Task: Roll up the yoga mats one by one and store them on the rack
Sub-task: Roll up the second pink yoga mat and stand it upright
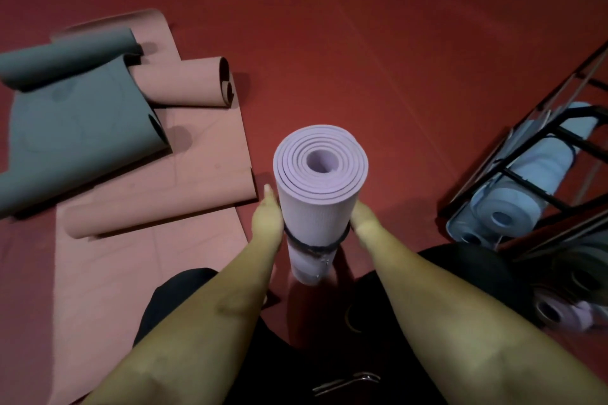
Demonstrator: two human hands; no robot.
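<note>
- A rolled lilac mat (317,200) stands on end on the red floor (378,43), a dark strap (312,245) around it.
- The left hand (268,219) and right hand (362,219) press its sides.
- Pink mats (184,154) and a grey mat (75,122) lie partly unrolled on the left.
- A black rack (539,171) on the right holds rolled blue mats (513,204).

Dim reddish light, soft shadows, wide-angle bending and blur at edges

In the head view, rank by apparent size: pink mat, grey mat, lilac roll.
1. pink mat, spread widest
2. grey mat
3. lilac roll, though it is nearest the camera and stands on end, so foreshortened
</note>
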